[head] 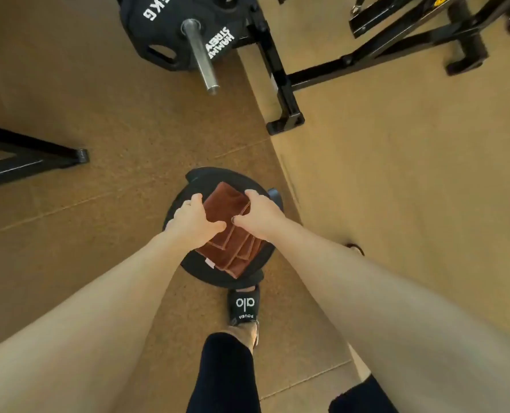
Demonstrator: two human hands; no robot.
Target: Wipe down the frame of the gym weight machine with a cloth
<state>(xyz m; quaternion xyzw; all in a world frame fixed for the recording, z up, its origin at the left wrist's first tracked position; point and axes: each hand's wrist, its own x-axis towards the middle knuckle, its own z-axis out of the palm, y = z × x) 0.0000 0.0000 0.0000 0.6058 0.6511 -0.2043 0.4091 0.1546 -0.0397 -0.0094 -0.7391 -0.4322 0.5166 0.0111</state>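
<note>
A folded brown cloth lies on a round black seat in the middle of the view. My left hand rests on the cloth's left side with fingers curled over its edge. My right hand grips the cloth's right side, thumb pinching a fold. The black frame of the weight machine stands on the floor beyond, with a steel sleeve and a black weight plate.
Another black frame leg lies at the left. More black machine bars cross the upper right. My leg and a black sandal are just below the seat. The floor is tan matting.
</note>
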